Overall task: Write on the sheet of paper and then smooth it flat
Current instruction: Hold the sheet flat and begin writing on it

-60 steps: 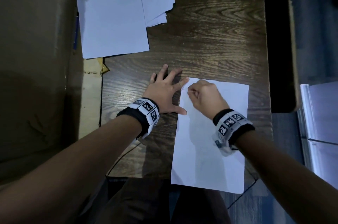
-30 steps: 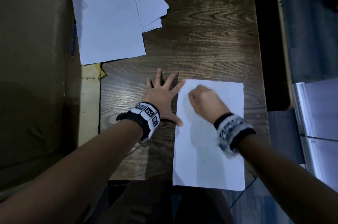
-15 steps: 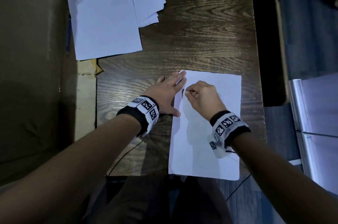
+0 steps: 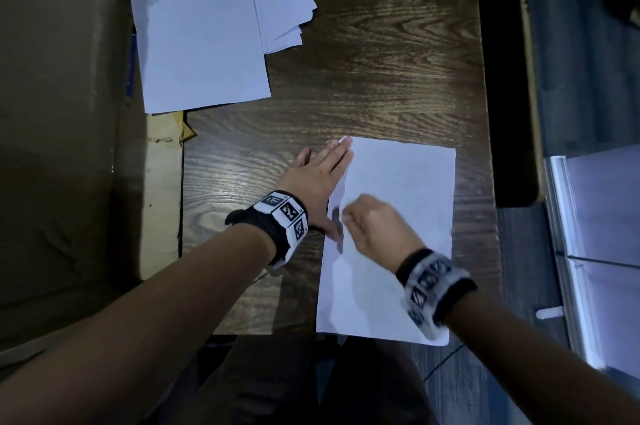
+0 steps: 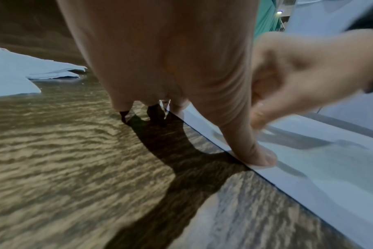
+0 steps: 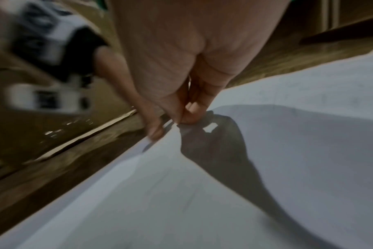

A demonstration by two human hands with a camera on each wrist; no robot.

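A white sheet of paper (image 4: 398, 182) lies on the dark wooden table (image 4: 381, 60), its near edge at the table's front. My left hand (image 4: 318, 178) lies flat with straight fingers along the sheet's left edge, and its thumb (image 5: 253, 156) presses on that edge. My right hand (image 4: 370, 227) is curled over the sheet's left part, blurred by motion. In the right wrist view its fingertips (image 6: 181, 119) are pinched together with their tips on the sheet (image 6: 266, 185). They seem to hold a thin pen, which is mostly hidden.
A fanned stack of white paper (image 4: 201, 26) lies at the table's far left. Brown cardboard (image 4: 52, 147) stands along the left side. A dark gap (image 4: 498, 78) runs past the table's right edge, with a pale glossy surface (image 4: 606, 234) further right.
My left hand was spread on the wood beside the sheet; its fingers have closed together and shifted onto the sheet's left edge. My right hand has moved down the sheet towards me.
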